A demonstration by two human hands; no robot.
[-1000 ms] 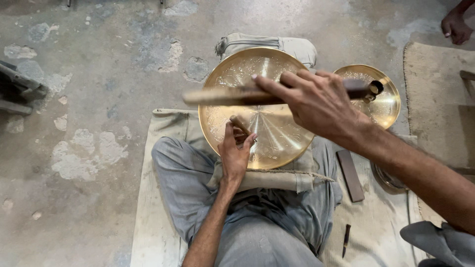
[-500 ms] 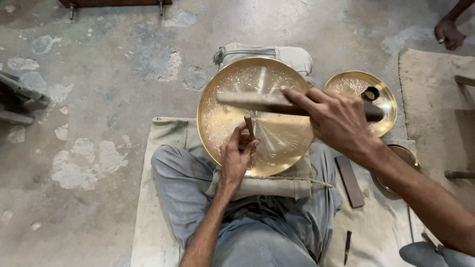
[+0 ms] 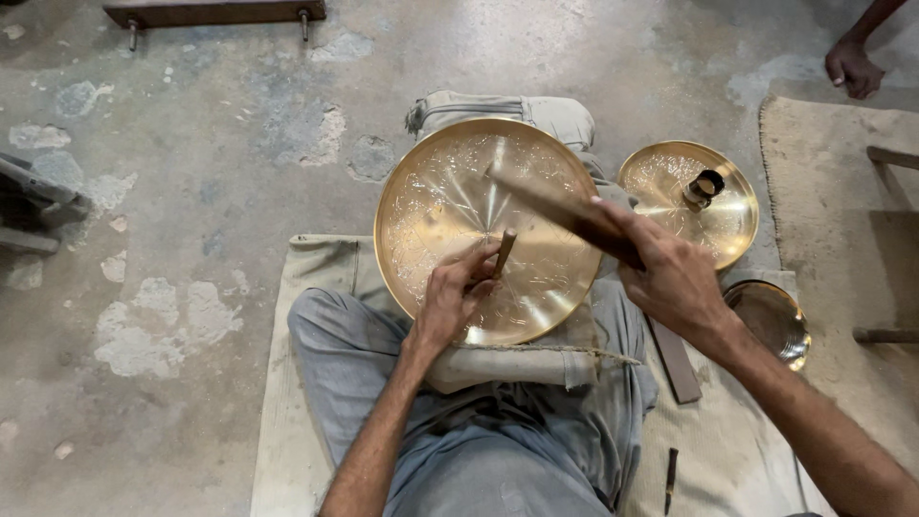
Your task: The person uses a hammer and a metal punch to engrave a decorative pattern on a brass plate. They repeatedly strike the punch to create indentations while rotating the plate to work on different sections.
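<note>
A second brass plate (image 3: 732, 225) bearing a small dark cup (image 3: 705, 186) is set near the cloth mat's (image 3: 302, 383) far right corner, beside a smaller brass bowl (image 3: 769, 321).

A grey concrete floor (image 3: 220, 144) spreads out, worn and mottled with pale chipped patches (heaviest at the left). A dark wooden plank with two metal bolts (image 3: 215, 12) lies at the far edge. A tan woven mat (image 3: 842, 201) covers the floor on the right.
</note>
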